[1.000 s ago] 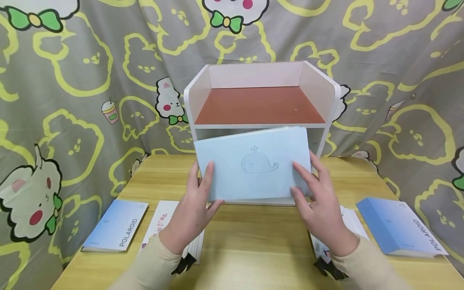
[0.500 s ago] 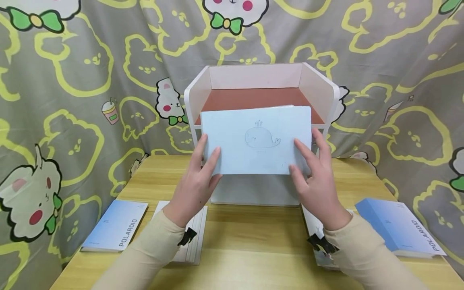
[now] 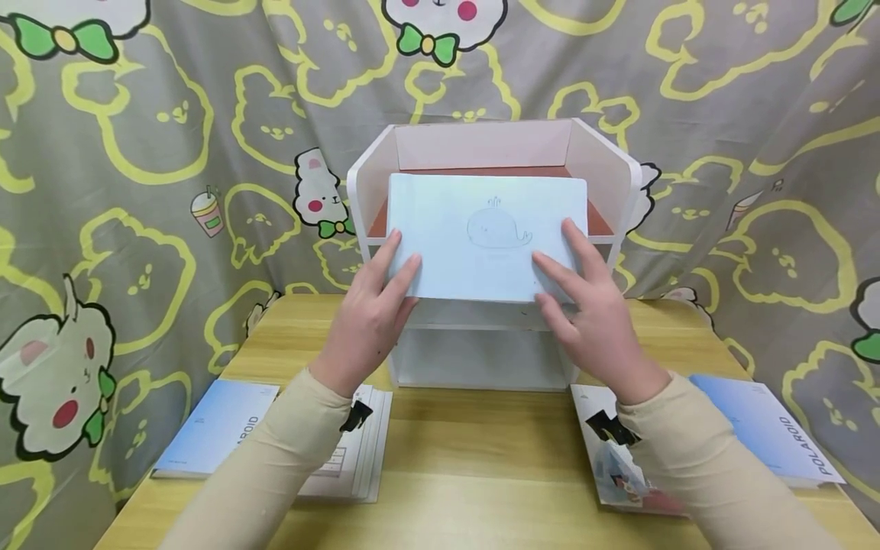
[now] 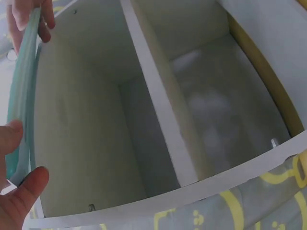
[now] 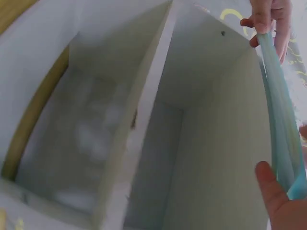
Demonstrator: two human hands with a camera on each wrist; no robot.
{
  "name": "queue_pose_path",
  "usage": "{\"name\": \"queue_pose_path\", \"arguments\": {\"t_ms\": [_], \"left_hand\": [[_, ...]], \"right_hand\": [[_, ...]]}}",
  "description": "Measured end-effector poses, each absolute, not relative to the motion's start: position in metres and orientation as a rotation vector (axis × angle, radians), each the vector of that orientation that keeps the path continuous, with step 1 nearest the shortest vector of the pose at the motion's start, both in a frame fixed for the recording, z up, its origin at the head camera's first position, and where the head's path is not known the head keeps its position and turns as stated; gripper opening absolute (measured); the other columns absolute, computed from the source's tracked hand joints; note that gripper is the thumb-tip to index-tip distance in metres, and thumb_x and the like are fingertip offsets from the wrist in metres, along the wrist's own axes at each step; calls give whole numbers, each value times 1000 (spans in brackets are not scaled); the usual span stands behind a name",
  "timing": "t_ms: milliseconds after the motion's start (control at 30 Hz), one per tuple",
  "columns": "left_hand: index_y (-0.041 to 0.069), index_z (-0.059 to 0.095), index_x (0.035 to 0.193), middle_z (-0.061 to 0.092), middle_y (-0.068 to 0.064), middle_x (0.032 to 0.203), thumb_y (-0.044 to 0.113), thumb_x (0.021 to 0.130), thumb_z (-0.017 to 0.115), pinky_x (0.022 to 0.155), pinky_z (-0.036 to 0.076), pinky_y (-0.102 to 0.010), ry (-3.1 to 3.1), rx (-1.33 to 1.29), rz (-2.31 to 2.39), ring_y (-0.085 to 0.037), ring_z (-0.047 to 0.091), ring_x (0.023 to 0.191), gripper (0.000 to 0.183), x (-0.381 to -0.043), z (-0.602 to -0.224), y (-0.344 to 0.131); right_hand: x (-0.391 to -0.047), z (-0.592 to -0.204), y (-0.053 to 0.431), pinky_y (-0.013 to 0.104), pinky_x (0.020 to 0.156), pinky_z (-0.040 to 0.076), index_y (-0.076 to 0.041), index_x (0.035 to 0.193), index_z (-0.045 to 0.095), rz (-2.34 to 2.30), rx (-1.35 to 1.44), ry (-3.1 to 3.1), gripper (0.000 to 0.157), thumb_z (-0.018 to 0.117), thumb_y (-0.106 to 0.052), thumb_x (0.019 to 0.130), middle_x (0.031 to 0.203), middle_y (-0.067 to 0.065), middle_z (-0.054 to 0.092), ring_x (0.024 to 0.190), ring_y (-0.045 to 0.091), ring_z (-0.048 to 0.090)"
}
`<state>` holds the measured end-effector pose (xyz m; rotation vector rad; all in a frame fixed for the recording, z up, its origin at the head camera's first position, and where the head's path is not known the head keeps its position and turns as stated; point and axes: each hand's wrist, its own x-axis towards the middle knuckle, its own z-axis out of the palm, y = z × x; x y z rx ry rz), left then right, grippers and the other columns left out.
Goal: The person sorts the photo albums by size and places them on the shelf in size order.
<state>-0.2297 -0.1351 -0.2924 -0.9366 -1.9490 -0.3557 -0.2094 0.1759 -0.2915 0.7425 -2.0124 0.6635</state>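
A light-blue notebook (image 3: 440, 244) with a whale drawn on its cover is held level in front of the white shelf unit's (image 3: 629, 191) top, hiding part of the reddish-brown top board (image 3: 605, 223). My left hand (image 3: 364, 321) grips its left end; my right hand (image 3: 598, 321) grips its right end. Fingers lie over the cover on both sides. In the left wrist view the left thumb (image 4: 33, 189) presses the notebook's underside. The right wrist view has the thick teal-edged notebook (image 5: 280, 105) at the right, beside the right thumb (image 5: 268, 184).
Two open compartments sit below the top board, split by a divider (image 4: 153, 91). On the wooden table (image 3: 474, 473) lie a blue POLAROID book (image 3: 213, 420) at left, another POLAROID book (image 3: 763, 428) at right, pale books (image 3: 374, 451) near the left forearm, and a picture book (image 3: 605, 458) by the right.
Both hands have lifted the notebook and carried it forward, from before the shelf's lower front to the level of its top board. The notebook's tilt has levelled out.
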Motion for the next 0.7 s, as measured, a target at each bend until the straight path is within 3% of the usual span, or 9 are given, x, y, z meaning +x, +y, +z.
{"name": "queue_pose_path", "arguments": {"t_ms": [200,367,567,700], "left_hand": [[2,58,140,38,-23,155,9,90,77,98,51,-53,-1959,-911,-332,-44,55,114,54,-233,-285,-135],[3,60,138,44,-23,152,14,92,76,93,55,-52,-1947,-887,-313,-43,57,108,50,-235,-279,-134],[6,63,137,51,-21,147,20,96,72,86,58,-51,-1957,-849,-270,-39,59,104,44,-236,-268,-130],[6,64,136,55,-19,144,25,99,68,87,58,-49,-1960,-815,-239,-37,60,102,41,-239,-261,-128]], "right_hand": [[-214,-282,183,64,103,42,-10,144,58,481,759,-2104,68,84,-19,81,164,18,26,141,45,38],[-216,-276,188,69,93,44,-16,144,59,361,759,-2071,63,81,-21,85,159,20,36,130,51,46],[-218,-269,190,65,79,50,-19,143,60,303,709,-2051,56,76,-25,89,149,19,49,119,53,50],[-220,-266,188,64,79,50,-19,143,60,318,680,-2065,51,71,-26,94,143,22,51,116,51,50]]}}
